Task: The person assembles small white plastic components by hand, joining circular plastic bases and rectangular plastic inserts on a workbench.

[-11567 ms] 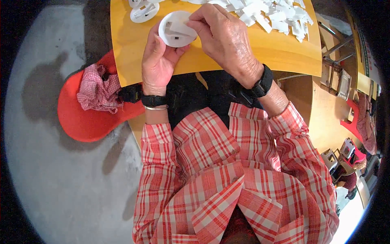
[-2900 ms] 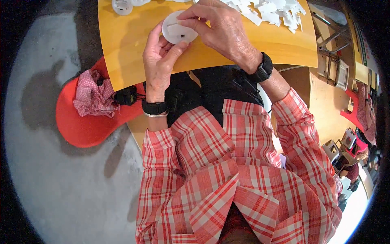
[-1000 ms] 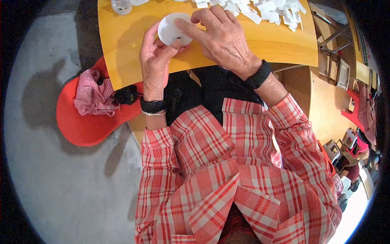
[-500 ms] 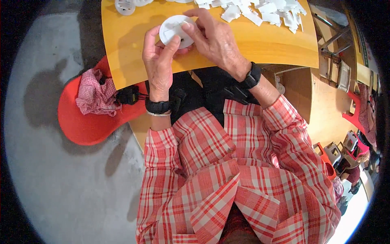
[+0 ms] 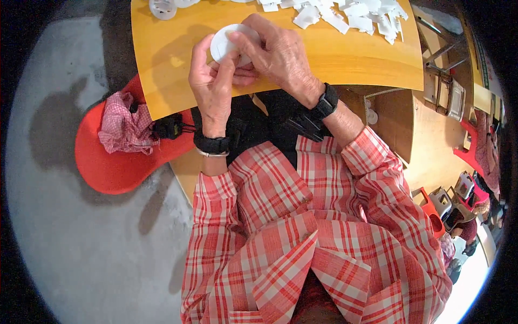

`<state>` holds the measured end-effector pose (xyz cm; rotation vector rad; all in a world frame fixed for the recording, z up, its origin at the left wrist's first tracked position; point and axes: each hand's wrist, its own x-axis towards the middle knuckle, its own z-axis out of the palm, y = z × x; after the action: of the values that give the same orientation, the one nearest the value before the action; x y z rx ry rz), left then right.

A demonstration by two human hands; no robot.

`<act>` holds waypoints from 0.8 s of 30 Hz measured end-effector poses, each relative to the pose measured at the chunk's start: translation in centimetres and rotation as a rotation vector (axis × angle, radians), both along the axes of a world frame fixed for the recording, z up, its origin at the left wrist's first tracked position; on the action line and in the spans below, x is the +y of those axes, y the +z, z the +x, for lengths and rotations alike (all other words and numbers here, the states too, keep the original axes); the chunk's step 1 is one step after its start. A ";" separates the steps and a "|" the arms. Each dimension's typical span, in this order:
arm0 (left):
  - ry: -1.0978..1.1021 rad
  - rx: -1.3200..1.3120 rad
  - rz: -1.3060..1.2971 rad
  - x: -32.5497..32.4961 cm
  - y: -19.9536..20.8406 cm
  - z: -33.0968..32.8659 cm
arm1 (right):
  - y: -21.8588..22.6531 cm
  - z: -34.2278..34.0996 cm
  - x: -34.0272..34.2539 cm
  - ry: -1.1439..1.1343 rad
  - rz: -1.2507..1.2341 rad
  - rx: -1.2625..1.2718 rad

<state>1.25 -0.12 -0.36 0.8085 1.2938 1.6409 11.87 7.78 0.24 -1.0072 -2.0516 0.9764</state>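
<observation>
A round white plastic disc is held over the near part of the yellow-brown table. My left hand grips its lower left edge, thumb on the face and fingers curled behind. My right hand closes on the disc from the right, its thumb pressed flat on the top face and its fingers bent over the far rim. Much of the disc's right side is hidden under this hand. Whether a small part lies under the right thumb cannot be made out.
Many flat white plastic pieces lie heaped at the table's far right. Round white slotted parts sit at the far left. On the left, a red chair bears a pink checked cloth and a black device. Stools stand at the right.
My right hand has moved in over the disc and covers more of it. The white tab and dark spot seen on its face before are now hidden.
</observation>
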 end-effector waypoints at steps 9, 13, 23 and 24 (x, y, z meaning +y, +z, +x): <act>0.001 0.007 -0.093 0.2 0.5 0.0 | -0.7 0.8 0.9 0.086 -0.132 0.120; 0.043 0.013 -0.122 0.5 0.6 -0.1 | 0.2 1.0 0.5 0.116 -0.325 0.128; 0.112 -0.025 -0.181 1.3 1.9 0.5 | -1.1 1.1 0.0 0.124 -0.184 0.167; 0.131 0.002 -0.187 1.3 1.8 0.7 | -1.2 1.1 0.0 0.111 -0.174 0.162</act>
<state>1.91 1.21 1.42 0.6230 1.5038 1.5912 12.96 7.76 -1.01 -0.8768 -1.9308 1.2696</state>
